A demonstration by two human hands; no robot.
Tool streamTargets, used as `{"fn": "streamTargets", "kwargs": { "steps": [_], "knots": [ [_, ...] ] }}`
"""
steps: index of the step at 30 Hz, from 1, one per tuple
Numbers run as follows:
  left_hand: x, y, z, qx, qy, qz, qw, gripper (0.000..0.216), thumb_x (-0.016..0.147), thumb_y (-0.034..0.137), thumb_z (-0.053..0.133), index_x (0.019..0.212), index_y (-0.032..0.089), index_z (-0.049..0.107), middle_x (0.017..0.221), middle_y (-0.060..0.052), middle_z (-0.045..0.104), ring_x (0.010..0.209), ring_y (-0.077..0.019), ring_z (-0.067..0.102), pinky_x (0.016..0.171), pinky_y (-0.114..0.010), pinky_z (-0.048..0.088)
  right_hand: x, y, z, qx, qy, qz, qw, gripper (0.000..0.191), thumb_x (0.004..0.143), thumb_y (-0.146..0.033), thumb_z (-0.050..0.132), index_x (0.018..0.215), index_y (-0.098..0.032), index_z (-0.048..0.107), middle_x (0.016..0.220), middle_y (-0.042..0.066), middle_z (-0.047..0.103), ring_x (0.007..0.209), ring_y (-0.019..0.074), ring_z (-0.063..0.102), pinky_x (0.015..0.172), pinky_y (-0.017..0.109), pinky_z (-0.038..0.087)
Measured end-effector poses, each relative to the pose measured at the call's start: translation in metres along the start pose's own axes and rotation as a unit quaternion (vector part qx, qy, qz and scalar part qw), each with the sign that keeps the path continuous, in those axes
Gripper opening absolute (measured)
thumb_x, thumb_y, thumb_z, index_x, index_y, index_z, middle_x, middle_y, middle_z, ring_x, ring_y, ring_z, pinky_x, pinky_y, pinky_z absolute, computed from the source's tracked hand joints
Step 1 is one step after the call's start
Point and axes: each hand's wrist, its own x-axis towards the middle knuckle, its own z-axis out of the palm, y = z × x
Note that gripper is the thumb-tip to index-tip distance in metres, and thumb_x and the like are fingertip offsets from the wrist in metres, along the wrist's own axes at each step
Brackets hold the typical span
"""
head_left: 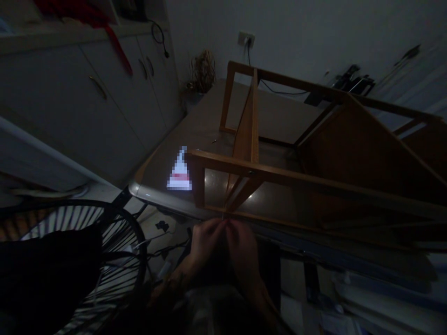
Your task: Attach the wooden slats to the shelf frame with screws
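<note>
A wooden shelf frame (254, 116) lies on its side on the table, with its long rails running to the right. At the table's front edge, my left hand (206, 237) and my right hand (243, 244) come together, fingertips pinched and nearly touching. Between them a thin pale rod (223, 215) sticks up toward the frame's lower rail; its kind is too small and dark to tell. A small screw-like piece (214, 141) lies on the tabletop behind the near rail. Left of the frame's corner, a lit screen (179, 172) is blurred out.
The table (195, 121) stands against a wall with a socket (246, 39). White cabinets (115, 93) line the left side. A round black slatted chair (139, 251) with dark cloth is at lower left. A dried plant (203, 70) stands behind the table.
</note>
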Motion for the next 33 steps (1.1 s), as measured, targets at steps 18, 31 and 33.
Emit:
{"fn": "streamTargets", "kwargs": {
  "steps": [18, 31, 33],
  "knots": [
    [0.01, -0.001, -0.02, 0.147, -0.028, 0.187, 0.971, 0.029, 0.095, 0.035, 0.045, 0.088, 0.019, 0.068, 0.081, -0.002, 0.074, 0.071, -0.0129, 0.069, 0.067, -0.021, 0.053, 0.007, 0.001, 0.007, -0.154, 0.015, -0.064, 0.986, 0.034, 0.099, -0.025, 0.031, 0.08, -0.019, 0.059, 0.074, 0.005, 0.065, 0.068, 0.0176, 0.062, 0.064, 0.028, 0.045],
    [0.012, 0.013, -0.036, 0.249, -0.102, 0.183, 0.946, 0.017, 0.091, 0.02, 0.05, 0.098, 0.02, 0.066, 0.088, -0.002, 0.074, 0.075, -0.0147, 0.071, 0.067, -0.02, 0.053, 0.009, -0.006, 0.013, -0.068, -0.029, 0.008, 0.997, 0.022, 0.091, -0.021, 0.042, 0.079, -0.019, 0.06, 0.076, 0.006, 0.068, 0.071, 0.0188, 0.065, 0.066, 0.027, 0.047],
    [0.012, 0.013, -0.037, 0.26, -0.114, 0.179, 0.942, 0.019, 0.09, 0.018, 0.052, 0.101, 0.021, 0.066, 0.091, -0.002, 0.074, 0.076, -0.0155, 0.071, 0.068, -0.021, 0.054, 0.009, -0.008, 0.014, -0.013, -0.049, 0.05, 0.997, 0.019, 0.089, -0.022, 0.045, 0.082, -0.019, 0.062, 0.08, 0.007, 0.07, 0.074, 0.0194, 0.066, 0.069, 0.028, 0.048]
  ]
}}
